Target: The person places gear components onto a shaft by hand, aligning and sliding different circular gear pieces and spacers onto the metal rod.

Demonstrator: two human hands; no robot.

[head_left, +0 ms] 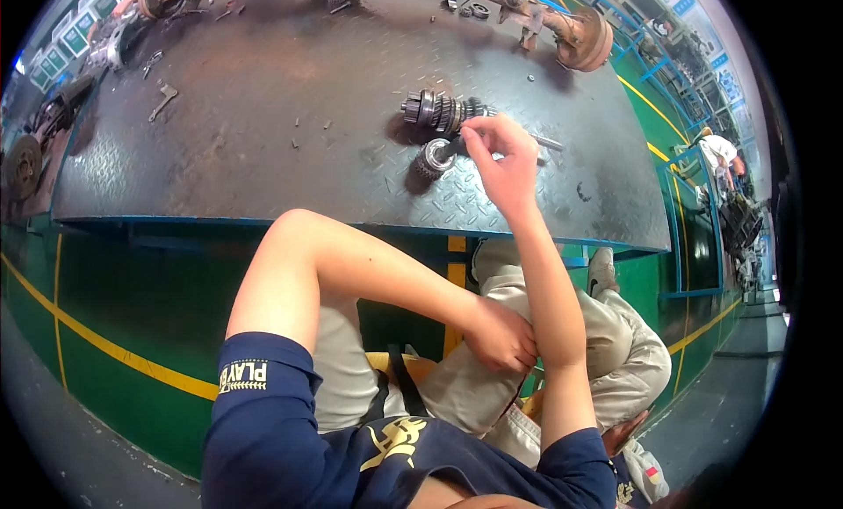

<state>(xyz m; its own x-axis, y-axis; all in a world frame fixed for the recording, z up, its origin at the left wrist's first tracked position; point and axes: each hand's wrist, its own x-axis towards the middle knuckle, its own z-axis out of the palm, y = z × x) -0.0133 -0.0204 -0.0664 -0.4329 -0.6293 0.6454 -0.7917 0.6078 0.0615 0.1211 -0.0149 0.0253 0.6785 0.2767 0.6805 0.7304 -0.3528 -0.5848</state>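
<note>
Near gear (428, 165): lay just left of your right hand (507, 165).
Right hand: fingers bent close, grip unclear.
Left hand (499, 335): curled, contents hidden.

Yellow lines (171, 377) cross the green floor (149, 298).

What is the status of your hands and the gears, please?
Right hand at the small gear, grip unclear. Left hand on beige trousers. Larger gear shaft lies just beyond.

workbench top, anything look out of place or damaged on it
The drum at the far right looks odd: rusty brown, unlike the grey gear shaft by the right hand. Small bits also lie loose left of that shaft.
</note>
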